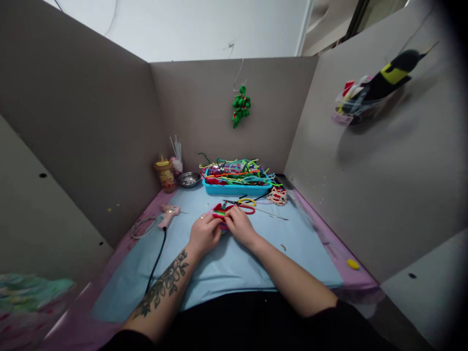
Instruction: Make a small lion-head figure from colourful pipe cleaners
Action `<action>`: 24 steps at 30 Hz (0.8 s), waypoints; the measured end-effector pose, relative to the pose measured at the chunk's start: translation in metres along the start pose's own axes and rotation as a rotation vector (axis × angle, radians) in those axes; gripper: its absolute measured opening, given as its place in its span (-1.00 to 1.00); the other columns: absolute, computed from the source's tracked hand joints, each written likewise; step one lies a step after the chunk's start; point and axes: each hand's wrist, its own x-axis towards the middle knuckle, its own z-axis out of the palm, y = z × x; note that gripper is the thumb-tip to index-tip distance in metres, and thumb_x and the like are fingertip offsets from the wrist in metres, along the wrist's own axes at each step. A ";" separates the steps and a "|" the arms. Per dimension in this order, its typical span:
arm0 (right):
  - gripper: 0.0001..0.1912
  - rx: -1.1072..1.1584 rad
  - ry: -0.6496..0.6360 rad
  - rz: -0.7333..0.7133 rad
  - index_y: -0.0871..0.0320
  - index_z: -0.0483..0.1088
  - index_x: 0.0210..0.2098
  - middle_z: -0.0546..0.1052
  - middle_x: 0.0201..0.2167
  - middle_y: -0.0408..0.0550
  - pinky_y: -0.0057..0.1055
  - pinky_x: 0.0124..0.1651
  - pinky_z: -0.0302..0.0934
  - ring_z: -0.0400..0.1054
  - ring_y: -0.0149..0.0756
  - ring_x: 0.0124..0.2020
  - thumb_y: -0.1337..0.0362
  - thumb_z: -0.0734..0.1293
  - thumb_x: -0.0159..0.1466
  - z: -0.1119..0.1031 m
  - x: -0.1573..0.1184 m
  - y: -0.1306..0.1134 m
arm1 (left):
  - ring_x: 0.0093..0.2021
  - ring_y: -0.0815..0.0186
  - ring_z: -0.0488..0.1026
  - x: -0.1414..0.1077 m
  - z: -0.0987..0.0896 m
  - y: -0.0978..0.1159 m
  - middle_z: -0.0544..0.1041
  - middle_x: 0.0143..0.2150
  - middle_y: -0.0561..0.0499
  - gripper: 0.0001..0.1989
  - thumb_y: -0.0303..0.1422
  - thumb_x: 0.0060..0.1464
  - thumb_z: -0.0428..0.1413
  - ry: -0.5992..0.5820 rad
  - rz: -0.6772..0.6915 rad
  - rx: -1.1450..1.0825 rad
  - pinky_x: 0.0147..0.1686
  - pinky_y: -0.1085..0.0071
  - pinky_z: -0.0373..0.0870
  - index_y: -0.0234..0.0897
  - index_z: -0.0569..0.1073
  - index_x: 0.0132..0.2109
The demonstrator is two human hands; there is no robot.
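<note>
Both hands meet over the middle of the table, closed on a small, fuzzy, multicoloured pipe-cleaner craft (pixel 219 213) with red, green and pink parts. My left hand (pixel 204 234) grips its left side with bent fingers. From the right, my right hand (pixel 239 225) pinches the same piece, and the fingers cover much of it. Just beyond the right hand lie scissors (pixel 247 201) with a yellow handle, and a red loop handle (pixel 248 210) shows beside them. A pink glue gun (pixel 169 214) rests left of my hands, with a black cord running toward me.
A blue tray (pixel 237 189) heaped with pipe cleaners (pixel 234 170) stands at the back. To its left are a metal bowl (pixel 189 180) and a brown jar (pixel 165 176). Grey panels enclose three sides. A holder with tools (pixel 365 100) hangs right; a green ornament (pixel 241 106) hangs behind.
</note>
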 end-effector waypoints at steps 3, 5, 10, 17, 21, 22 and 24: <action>-0.85 -0.007 0.002 0.015 0.12 0.33 -0.41 0.42 -0.40 -0.08 -0.30 -0.16 0.19 0.29 -0.23 -0.29 0.43 0.21 0.27 -0.001 0.000 -0.001 | -0.26 0.22 0.43 0.000 0.000 0.001 0.54 -0.26 -0.08 -0.79 -0.46 0.11 0.03 -0.007 -0.001 0.003 -0.23 0.30 0.37 -0.23 0.53 -0.16; -0.86 -0.006 0.000 0.013 0.12 0.33 -0.40 0.42 -0.39 -0.07 -0.31 -0.18 0.19 0.29 -0.23 -0.29 0.42 0.22 0.27 -0.002 0.001 -0.001 | -0.25 0.22 0.43 0.000 0.000 0.001 0.54 -0.26 -0.08 -0.77 -0.46 0.11 0.03 -0.008 -0.002 0.009 -0.23 0.29 0.38 -0.23 0.52 -0.12; -0.87 0.027 -0.013 -0.003 0.13 0.34 -0.38 0.43 -0.37 -0.05 -0.30 -0.16 0.20 0.30 -0.22 -0.27 0.43 0.22 0.27 -0.004 0.001 0.000 | -0.23 0.20 0.44 -0.001 0.002 0.000 0.54 -0.22 -0.10 -0.73 -0.47 0.09 0.04 -0.038 -0.026 0.034 -0.24 0.29 0.38 -0.26 0.50 -0.07; -0.91 0.008 0.001 -0.030 0.14 0.35 -0.30 0.45 -0.30 -0.02 -0.24 -0.07 0.20 0.31 -0.16 -0.18 0.43 0.27 0.21 -0.009 -0.002 0.001 | -0.23 0.21 0.45 -0.001 0.002 -0.002 0.55 -0.22 -0.08 -0.73 -0.47 0.08 0.06 -0.022 -0.048 -0.017 -0.22 0.30 0.39 -0.25 0.50 -0.07; -0.88 -0.049 -0.050 -0.025 0.14 0.35 -0.26 0.46 -0.27 -0.01 -0.23 -0.08 0.20 0.30 -0.16 -0.18 0.44 0.26 0.22 -0.011 -0.003 0.001 | -0.23 0.22 0.45 -0.002 0.002 -0.004 0.55 -0.24 -0.06 -0.74 -0.48 0.07 0.06 0.004 -0.091 -0.067 -0.21 0.30 0.40 -0.25 0.51 -0.09; -0.88 -0.063 -0.061 -0.020 0.14 0.36 -0.26 0.47 -0.27 -0.01 -0.24 -0.08 0.20 0.30 -0.16 -0.18 0.44 0.26 0.22 -0.011 -0.003 0.001 | -0.23 0.22 0.45 -0.002 0.002 -0.004 0.55 -0.24 -0.06 -0.74 -0.48 0.06 0.06 0.007 -0.098 -0.077 -0.20 0.30 0.40 -0.24 0.51 -0.10; -0.87 -0.088 -0.074 -0.018 0.13 0.37 -0.25 0.47 -0.27 -0.01 -0.24 -0.09 0.19 0.30 -0.15 -0.18 0.44 0.25 0.24 -0.011 -0.003 0.001 | -0.23 0.22 0.46 -0.002 0.002 -0.005 0.55 -0.24 -0.05 -0.74 -0.49 0.06 0.06 0.011 -0.107 -0.091 -0.20 0.30 0.41 -0.24 0.51 -0.10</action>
